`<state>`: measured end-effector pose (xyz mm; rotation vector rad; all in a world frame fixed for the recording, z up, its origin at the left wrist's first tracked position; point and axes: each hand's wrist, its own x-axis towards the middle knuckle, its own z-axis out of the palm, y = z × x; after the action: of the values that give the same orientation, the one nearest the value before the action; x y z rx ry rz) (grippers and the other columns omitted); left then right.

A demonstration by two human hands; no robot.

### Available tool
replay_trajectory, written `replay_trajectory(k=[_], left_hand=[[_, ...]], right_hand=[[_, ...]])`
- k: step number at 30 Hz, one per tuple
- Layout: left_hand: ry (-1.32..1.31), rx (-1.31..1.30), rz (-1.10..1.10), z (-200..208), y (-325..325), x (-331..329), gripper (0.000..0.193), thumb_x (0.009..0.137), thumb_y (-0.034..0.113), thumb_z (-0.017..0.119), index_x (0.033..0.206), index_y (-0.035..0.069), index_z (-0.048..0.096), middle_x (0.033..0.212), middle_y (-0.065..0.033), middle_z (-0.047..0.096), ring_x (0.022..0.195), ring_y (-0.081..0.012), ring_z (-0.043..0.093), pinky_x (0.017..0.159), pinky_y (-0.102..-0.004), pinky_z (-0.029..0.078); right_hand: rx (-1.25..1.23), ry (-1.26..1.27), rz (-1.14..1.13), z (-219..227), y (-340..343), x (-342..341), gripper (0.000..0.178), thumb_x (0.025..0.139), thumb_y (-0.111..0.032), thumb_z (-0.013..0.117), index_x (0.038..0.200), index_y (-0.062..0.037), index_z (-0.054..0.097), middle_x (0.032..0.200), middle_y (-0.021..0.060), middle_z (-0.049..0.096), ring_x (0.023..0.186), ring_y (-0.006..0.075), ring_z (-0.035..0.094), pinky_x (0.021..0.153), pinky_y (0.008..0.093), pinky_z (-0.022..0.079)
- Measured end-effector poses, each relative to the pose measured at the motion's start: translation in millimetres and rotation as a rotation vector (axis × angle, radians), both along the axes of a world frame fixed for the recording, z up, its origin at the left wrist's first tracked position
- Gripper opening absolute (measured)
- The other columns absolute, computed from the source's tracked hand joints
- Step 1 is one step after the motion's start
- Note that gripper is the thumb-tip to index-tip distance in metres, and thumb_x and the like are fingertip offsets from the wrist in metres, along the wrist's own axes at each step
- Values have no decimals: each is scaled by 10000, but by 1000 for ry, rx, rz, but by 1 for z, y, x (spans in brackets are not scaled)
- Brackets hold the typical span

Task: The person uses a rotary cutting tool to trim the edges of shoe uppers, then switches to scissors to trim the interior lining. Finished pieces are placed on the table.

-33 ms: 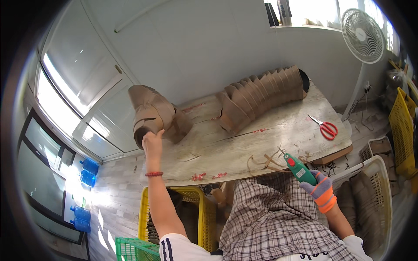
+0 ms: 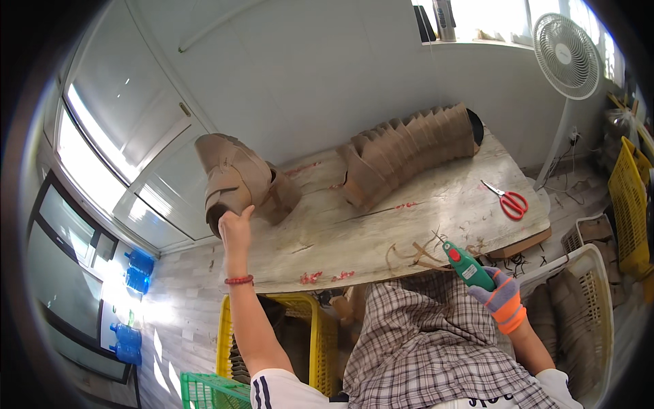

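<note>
At the table's left end, my left hand (image 2: 236,230), bare and with a red bead bracelet at the wrist, grips the near edge of a brown shoe upper (image 2: 235,178). Its thumb points up along the material, and the other fingers are partly hidden. More brown uppers lie behind and beside this one. My right hand (image 2: 499,294) wears a grey and orange glove. It is wrapped round a green handheld tool (image 2: 469,267) with a red button and a thin pointed tip, held above the table's near edge. Brown strip scraps (image 2: 424,253) lie by the tip.
On the wooden table (image 2: 327,245), a long nested row of brown uppers (image 2: 409,150) lies at the back. Red-handled scissors (image 2: 512,203) rest at the right. Below stand a yellow crate (image 2: 320,341), a green crate (image 2: 214,390) and a white basket (image 2: 599,300). A standing fan (image 2: 564,54) is behind right.
My left hand and the brown upper have shifted slightly to the left, the hand also a little nearer. My right hand and the green tool look almost unmoved.
</note>
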<state>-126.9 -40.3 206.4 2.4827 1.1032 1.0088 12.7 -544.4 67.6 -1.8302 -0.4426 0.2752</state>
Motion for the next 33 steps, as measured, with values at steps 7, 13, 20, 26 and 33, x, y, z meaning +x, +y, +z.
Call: replay_trajectory(k=[7, 13, 20, 26, 33], left_hand=[[-1020, -728, -727, -10, -100, -50, 536, 816, 35, 729, 1314, 6, 534, 1259, -87, 609, 1161, -220, 555, 1023, -361, 411], [-1017, -1179, -944, -58, -187, -12, 517, 853, 112, 717, 1324, 17, 527, 1279, -93, 603, 1182, -248, 564, 1018, -400, 446], [-707, -824, -912, -92, -234, 15, 390, 859, 0, 689, 1235, -16, 585, 1170, -90, 651, 1054, -186, 603, 904, -317, 475], [-428, -439, -870, -97, -249, 15, 261, 842, 45, 727, 1083, -31, 659, 1035, -110, 696, 919, -198, 650, 841, -319, 484], [-132, 232, -954, -116, -248, 5, 278, 790, -39, 676, 1067, -8, 682, 1033, -175, 679, 929, -361, 640, 867, -426, 483]], right_hand=[[146, 85, 158, 39, 18, -5, 573, 715, -193, 865, 1172, 40, 609, 937, 73, 701, 780, 88, 630, 699, 243, 531], [183, 114, 271, 78, 36, -22, 563, 728, -207, 864, 1166, 47, 617, 934, 78, 702, 771, 71, 628, 690, 224, 530], [256, 144, 94, 69, 19, -23, 561, 748, -261, 853, 1160, 37, 615, 876, 47, 697, 725, 56, 602, 648, 217, 511], [207, 146, 28, 68, 13, -20, 532, 765, -319, 834, 1125, 19, 634, 850, 34, 693, 694, 56, 583, 636, 223, 496], [147, 191, 38, 71, 11, -9, 461, 810, -391, 780, 1011, 10, 674, 729, 13, 642, 653, 44, 540, 582, 230, 451]])
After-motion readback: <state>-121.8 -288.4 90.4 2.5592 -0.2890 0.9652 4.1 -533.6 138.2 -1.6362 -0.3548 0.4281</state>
